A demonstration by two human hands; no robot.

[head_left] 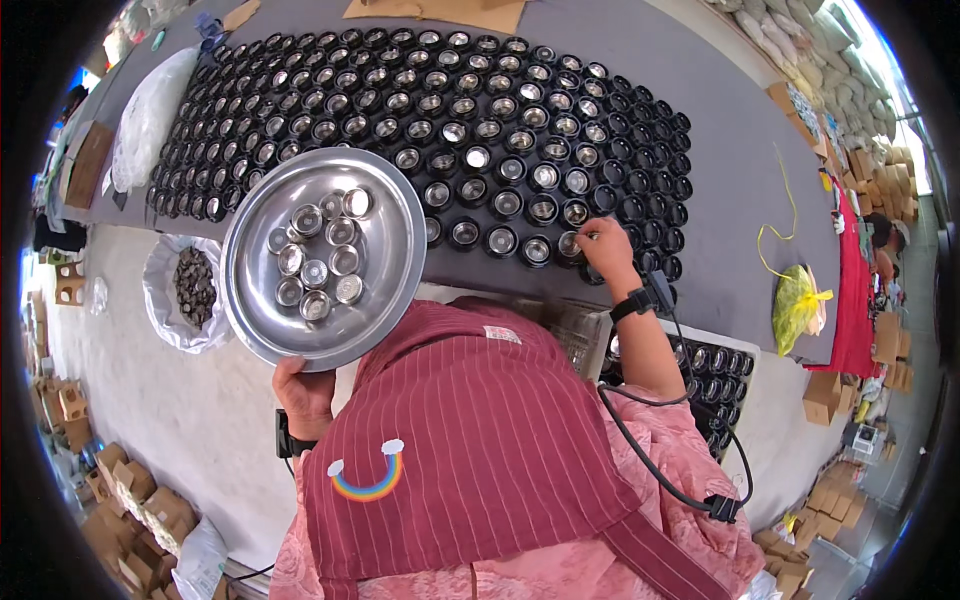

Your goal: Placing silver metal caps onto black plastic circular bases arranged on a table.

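Observation:
My left hand (304,395) grips the near rim of a round steel tray (245,290), holding it out over the table's front edge. Several small shiny metal cups (343,260) lie loose on the tray. At the front row of black round holders, my right hand (606,250) is closed, its fingertips pinched at a small metal cup (569,244) seated in a holder. Rows of black round holders (640,180) cover much of the table; many have a metal cup inside, while those on the right side look dark inside.
The grey table (730,200) spans the far side. A white-lined bin (160,285) with dark small pieces stands on the left floor. Clear plastic bag (150,125) lies at the table's left; a yellow-green bag (795,310) hangs right. A crate of black parts (712,375) sits beside my right arm.

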